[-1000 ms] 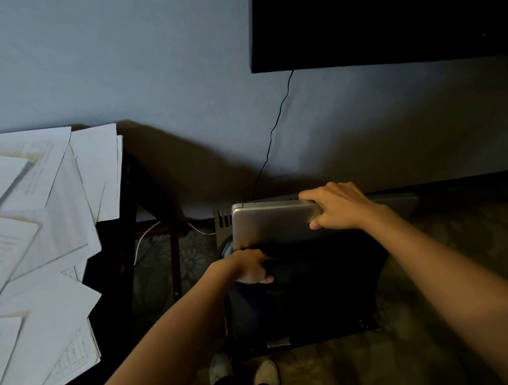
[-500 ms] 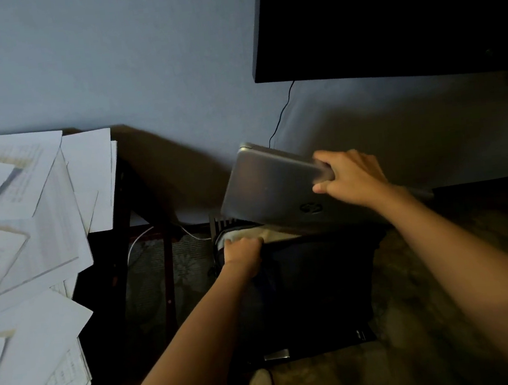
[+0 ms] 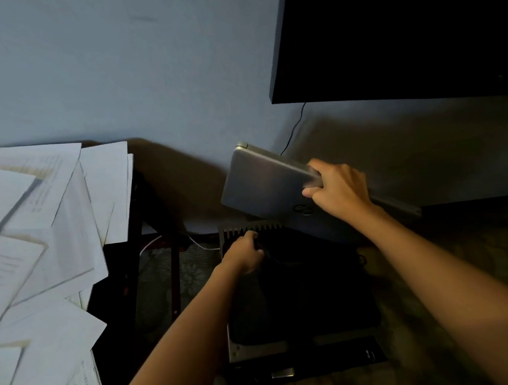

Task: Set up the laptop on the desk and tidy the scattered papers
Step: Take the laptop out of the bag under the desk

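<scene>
A closed silver laptop (image 3: 264,188) hangs tilted in the air, left corner highest, above a black bag (image 3: 300,287) on the floor. My right hand (image 3: 337,190) grips the laptop's upper edge, fingers curled over it. My left hand (image 3: 244,251) holds the top left rim of the black bag. Many white papers (image 3: 32,247) lie scattered and overlapping on the desk at the left, covering its surface.
The dark desk edge and legs (image 3: 135,236) stand left of the bag. A black monitor (image 3: 401,26) hangs on the blue wall at upper right, with a thin cable (image 3: 294,128) below it. A grey ribbed device (image 3: 250,228) sits behind the bag.
My right hand has pulled the laptop up out of the bag and tilted it. My left hand stays on the bag's rim. The view has shifted slightly.
</scene>
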A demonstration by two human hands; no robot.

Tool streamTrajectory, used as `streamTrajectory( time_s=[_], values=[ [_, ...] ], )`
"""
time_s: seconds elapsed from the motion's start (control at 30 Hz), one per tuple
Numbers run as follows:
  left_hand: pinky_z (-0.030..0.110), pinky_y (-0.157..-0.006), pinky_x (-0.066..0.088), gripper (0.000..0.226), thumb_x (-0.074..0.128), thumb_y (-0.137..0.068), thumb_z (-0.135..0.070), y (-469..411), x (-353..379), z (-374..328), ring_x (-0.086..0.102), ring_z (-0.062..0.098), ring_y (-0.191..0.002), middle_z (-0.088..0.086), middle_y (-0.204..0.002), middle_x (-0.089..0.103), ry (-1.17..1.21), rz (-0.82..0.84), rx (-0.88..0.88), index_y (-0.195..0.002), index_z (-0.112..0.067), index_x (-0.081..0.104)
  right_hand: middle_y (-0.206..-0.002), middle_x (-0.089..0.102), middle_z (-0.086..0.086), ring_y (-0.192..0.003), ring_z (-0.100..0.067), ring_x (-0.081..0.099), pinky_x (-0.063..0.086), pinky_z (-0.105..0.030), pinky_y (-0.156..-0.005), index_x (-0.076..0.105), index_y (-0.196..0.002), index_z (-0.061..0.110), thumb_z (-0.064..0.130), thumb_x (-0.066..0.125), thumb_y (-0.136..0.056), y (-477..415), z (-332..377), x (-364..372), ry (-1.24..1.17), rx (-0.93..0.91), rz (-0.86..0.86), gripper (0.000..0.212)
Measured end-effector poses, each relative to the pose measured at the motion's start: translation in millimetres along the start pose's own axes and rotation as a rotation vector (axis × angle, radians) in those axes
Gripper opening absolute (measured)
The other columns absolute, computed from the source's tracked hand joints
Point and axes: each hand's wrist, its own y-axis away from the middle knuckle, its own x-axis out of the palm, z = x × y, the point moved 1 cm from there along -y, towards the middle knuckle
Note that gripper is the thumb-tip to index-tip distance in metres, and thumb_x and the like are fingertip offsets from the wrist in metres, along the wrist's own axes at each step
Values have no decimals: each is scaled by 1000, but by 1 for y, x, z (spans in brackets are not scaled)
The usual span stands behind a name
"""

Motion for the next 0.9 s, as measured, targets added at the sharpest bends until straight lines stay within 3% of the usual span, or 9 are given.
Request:
streamTrajectory(
  time_s=[0.17, 0.27, 0.33, 0.4, 0.5, 0.57, 0.63, 0.8, 0.9],
  values=[
    [35, -105, 38, 78, 59, -91, -34, 0, -9, -4, 43, 31, -129, 16, -146, 37, 557, -86, -153, -147, -3, 15, -96, 64, -7, -92, -29, 59, 48, -36, -78, 57, -96, 16, 31, 68, -81, 1, 11, -4, -200, 101, -42, 24],
    [38, -113, 29, 102, 67, -85, -35, 9, -13, -7, 29, 31, -139, 17, -154, 20, 873, -104, -192, -149, -3, -6, -89, 59, -6, -86, -26, 54, 49, -37, -76, 59, -91, 12, 26, 71, -76, -2, 16, -14, -340, 183, -89, 24],
    [38, -111, 27, 109, 71, -81, -36, 13, -14, -9, 29, 30, -139, 14, -154, 20, 998, -138, -209, -149, -5, -9, -80, 56, -5, -82, -28, 54, 49, -39, -74, 57, -81, 9, 21, 73, -73, -4, 15, -19, -454, 254, -95, 21],
    [36, -106, 32, 113, 78, -70, -45, 18, -19, -15, 40, 28, -133, 10, -148, 34, 1119, -162, -191, -149, -5, 8, -75, 59, -6, -78, -31, 57, 48, -39, -68, 56, -75, 4, 18, 75, -71, -4, 13, -21, -587, 303, -98, 24],
    [37, -101, 46, 102, 88, -45, -51, 22, -26, -19, 62, 23, -110, 9, -128, 60, 1315, -183, -135, -128, -3, 53, -76, 59, -8, -71, -25, 53, 40, -33, -65, 55, -89, -9, 14, 75, -69, 1, 14, -24, -735, 345, -113, 36],
    [38, -99, 48, 72, 86, -61, -37, 35, -33, -23, 64, 23, -105, 9, -119, 66, 1367, -254, -124, -119, -3, 61, -76, 57, -8, -71, -21, 50, 38, -31, -66, 52, -81, -7, 12, 75, -69, 2, 18, -27, -789, 332, -107, 32],
    [35, -97, 48, 60, 81, -72, -29, 48, -38, -20, 62, 26, -108, 9, -116, 64, 1340, -342, -151, -120, -1, 58, -79, 60, -7, -75, -23, 55, 46, -34, -69, 53, -70, 6, 11, 75, -72, 4, 24, -29, -829, 319, -80, 22],
    [32, -93, 43, 82, 83, -68, -34, 87, -53, 2, 53, 30, -116, 11, -123, 54, 1295, -500, -195, -130, 1, 42, -88, 68, -8, -90, -30, 67, 54, -47, -87, 59, -72, 16, 13, 77, -67, 9, 46, -11, -940, 307, 2, 19],
    [33, -91, 42, 80, 84, -66, -35, 110, -67, 24, 54, 29, -113, 11, -119, 56, 1272, -555, -198, -127, 1, 46, -92, 66, -6, -102, -30, 64, 49, -45, -96, 59, -81, 12, 10, 75, -70, 16, 68, -2, -1028, 290, 64, 19]
  ],
)
